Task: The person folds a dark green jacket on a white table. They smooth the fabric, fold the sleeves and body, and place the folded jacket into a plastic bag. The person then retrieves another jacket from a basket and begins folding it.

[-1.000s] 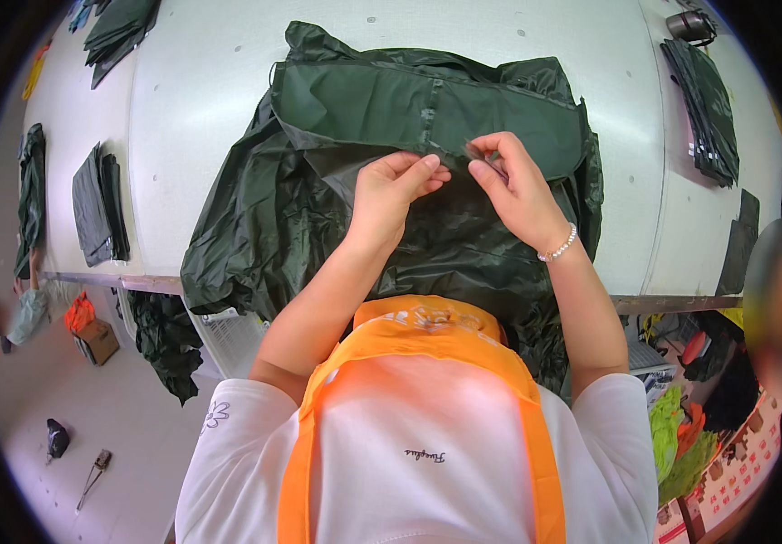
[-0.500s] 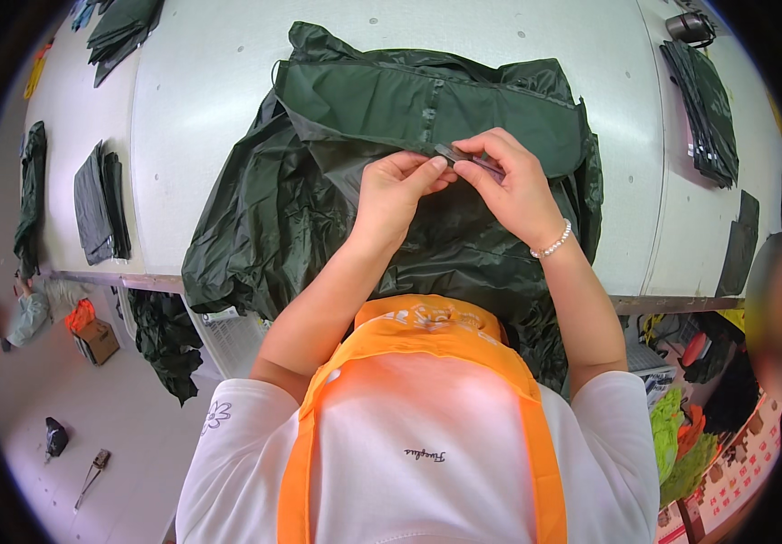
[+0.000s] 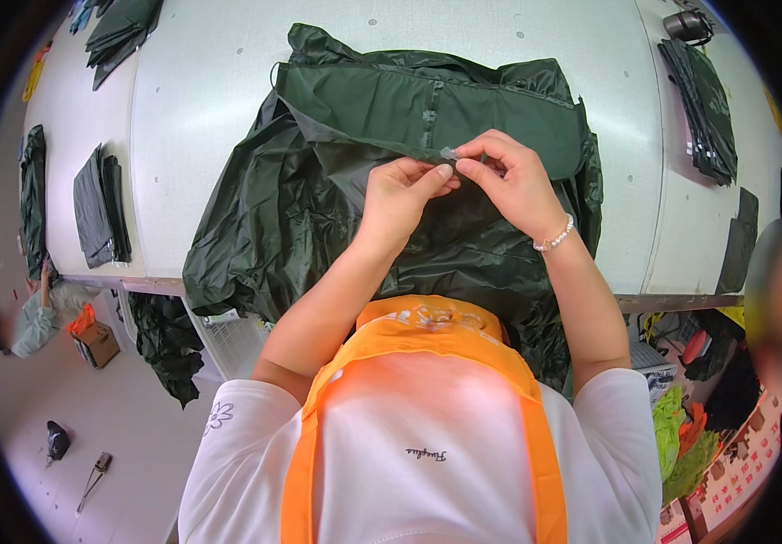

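Dark green, shiny thin-fabric garment (image 3: 473,240) rumpled on white tabletop (image 3: 200,72), smooth flat panel (image 3: 346,104) uppermost. Left hand (image 3: 403,195) pinching garment at panel's near edge, thumb against fingers. Right hand (image 3: 516,181), just beside, grasping small shiny pale piece (image 3: 448,153) at fingertips, kind unclear. Left of garment: folded dark grey-green fabric stack (image 3: 96,208). Right of garment: glossy dark folded stack (image 3: 704,113), black cylindrical object (image 3: 689,27).

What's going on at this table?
A person in an orange apron is working bare-handed on a crumpled dark green cloth on the white table. The left hand is closed at the cloth's edge. Right beside it, the right hand pinches a small pale piece, too small to identify. A dark folded stack lies to each side: left stack, right stack.
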{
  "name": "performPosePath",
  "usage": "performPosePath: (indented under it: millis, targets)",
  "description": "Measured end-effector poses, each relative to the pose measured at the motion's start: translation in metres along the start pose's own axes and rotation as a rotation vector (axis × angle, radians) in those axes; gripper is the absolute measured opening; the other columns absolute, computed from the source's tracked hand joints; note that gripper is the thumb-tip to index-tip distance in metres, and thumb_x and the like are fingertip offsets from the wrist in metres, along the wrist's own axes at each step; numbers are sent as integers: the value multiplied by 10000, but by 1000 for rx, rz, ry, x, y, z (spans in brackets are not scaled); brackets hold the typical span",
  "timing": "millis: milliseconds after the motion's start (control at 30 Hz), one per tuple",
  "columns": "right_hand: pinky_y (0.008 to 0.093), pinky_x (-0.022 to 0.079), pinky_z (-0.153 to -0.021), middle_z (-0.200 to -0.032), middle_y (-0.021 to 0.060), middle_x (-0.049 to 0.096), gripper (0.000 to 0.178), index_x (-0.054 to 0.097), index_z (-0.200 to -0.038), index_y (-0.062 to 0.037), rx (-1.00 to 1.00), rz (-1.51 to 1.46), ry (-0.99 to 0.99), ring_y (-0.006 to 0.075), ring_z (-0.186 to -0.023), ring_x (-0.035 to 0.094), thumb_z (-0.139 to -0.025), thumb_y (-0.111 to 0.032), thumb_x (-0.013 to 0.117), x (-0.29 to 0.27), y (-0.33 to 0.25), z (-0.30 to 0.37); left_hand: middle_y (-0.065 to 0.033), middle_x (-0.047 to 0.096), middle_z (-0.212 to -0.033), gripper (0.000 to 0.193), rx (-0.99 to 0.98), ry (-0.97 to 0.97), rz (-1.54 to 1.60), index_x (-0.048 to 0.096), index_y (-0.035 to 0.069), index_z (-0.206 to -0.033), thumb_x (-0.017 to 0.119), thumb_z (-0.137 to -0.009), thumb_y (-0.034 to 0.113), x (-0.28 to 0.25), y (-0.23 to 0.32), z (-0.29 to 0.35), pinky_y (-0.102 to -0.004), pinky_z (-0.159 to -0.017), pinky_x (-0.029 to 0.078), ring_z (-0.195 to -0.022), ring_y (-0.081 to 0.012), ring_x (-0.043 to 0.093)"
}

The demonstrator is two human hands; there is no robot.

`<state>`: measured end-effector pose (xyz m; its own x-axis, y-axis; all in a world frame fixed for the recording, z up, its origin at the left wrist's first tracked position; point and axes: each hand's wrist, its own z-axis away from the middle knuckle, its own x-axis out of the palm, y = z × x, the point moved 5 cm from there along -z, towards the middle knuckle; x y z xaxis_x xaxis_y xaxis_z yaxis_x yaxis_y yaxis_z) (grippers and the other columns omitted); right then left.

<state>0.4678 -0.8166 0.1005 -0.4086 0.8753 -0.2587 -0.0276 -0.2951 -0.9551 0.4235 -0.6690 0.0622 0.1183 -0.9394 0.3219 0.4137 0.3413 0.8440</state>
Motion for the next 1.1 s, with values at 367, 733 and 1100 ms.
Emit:
performPosePath:
  millis: [367, 733, 1100]
  targets:
    - [237, 333, -508, -734, 9, 504, 399, 577, -973, -11, -64, -865, 768, 79, -583, 424, -962, -399, 485, -231, 89, 1, -121, 667, -879, 180, -85, -1, 48, 609, -50, -909, 639, -881, 125, -10, -4, -5, -260, -739, 514, -808, -167, 649]
    - [296, 442, -580, -785, 87, 563, 282, 578, -1045, 22, 503, 21, 1084, 174, -616, 520, -846, -169, 638, -274, 218, 116, -109, 672, -952, 235, 312, 114, -500, 616, -58, -1024, 661, -854, 100, -28, 17, -21, -269, -773, 497, -856, -146, 636]
    - [402, 456, -906, -1152, 190, 567, 329, 582, -1174, -39, -177, 963, 703, 326, -1038, 561, -860, -137, 581, -171, 114, 73, -59, 612, -1069, 392, 802, 285, -1451, 628, 113, -1048, 752, -724, 295, -124, 67, -34, -407, -984, 321, -1092, -255, 527]
